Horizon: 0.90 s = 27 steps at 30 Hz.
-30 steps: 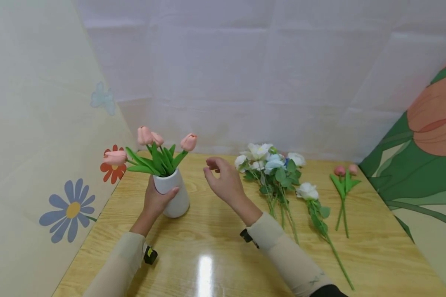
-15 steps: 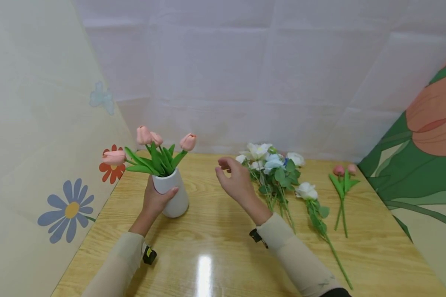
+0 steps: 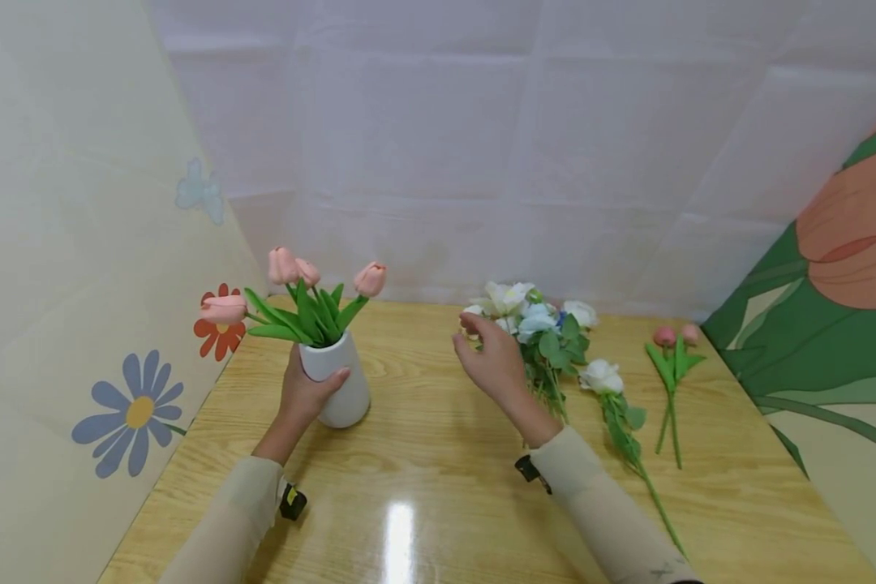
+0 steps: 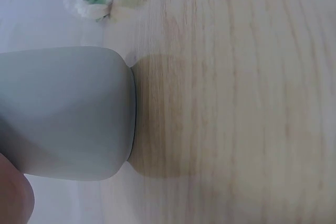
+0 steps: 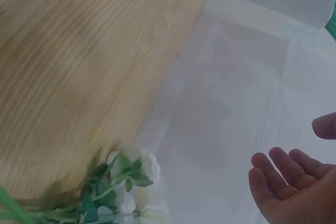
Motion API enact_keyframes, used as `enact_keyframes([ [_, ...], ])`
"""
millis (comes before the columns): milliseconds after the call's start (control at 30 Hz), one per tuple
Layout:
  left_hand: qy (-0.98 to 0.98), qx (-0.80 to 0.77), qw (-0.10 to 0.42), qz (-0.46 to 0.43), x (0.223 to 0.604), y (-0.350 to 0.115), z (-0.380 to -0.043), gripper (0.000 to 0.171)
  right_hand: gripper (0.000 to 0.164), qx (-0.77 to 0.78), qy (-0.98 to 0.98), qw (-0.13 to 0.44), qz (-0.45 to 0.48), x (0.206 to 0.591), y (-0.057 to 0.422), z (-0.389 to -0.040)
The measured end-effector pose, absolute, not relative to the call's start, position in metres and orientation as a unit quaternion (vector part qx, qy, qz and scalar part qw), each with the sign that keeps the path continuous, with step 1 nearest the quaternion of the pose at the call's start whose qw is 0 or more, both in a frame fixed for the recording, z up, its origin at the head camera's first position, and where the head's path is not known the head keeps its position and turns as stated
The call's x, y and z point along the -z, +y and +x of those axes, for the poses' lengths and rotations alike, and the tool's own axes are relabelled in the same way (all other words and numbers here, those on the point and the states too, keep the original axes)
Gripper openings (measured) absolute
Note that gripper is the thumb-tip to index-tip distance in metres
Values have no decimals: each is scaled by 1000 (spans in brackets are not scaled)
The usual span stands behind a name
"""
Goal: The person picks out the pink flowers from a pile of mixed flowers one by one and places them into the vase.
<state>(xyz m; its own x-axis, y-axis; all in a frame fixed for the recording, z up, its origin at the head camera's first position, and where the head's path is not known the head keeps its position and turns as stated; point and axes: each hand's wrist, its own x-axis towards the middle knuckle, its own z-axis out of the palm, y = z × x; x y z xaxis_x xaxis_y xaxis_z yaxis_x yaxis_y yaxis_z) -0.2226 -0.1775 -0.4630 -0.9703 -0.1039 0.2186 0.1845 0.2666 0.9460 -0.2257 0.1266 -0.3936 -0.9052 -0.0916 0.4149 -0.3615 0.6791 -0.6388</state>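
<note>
My left hand (image 3: 307,395) grips the white vase (image 3: 346,389) from its left side, thumb across the front. Several pink tulips (image 3: 368,280) with green leaves stand in the vase, one leaning far left. In the left wrist view the base of the vase (image 4: 79,114) meets the wood, and a fingertip (image 4: 13,192) shows at the edge. My right hand (image 3: 498,361) holds nothing; its fingers bend loosely, thumb apart, as the right wrist view shows the same hand (image 5: 294,184). In the head view it overlaps the left part of a bunch of white and light blue flowers (image 3: 536,320).
Right of the bunch lies a single white rose (image 3: 602,377) with a long green stem. Farther right lie pink tulips (image 3: 675,357) on the wooden table (image 3: 423,478). A pale cloth (image 3: 409,162) hangs behind, and printed flower panels (image 3: 139,412) flank both sides.
My right hand has moved right, away from the vase and over toward the white and blue bunch. The left hand keeps its hold on the vase, which stays in place.
</note>
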Motion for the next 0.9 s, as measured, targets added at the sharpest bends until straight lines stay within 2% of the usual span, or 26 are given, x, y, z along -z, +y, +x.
enact_keyframes([
  [433, -786, 605, 120, -28, 461, -177, -222, 90, 45, -389, -908, 137, 69, 400, 166, -225],
  [900, -786, 607, 115, -30, 463, -178, -223, 94, 46, -386, -911, 138, 37, 402, 201, -221],
])
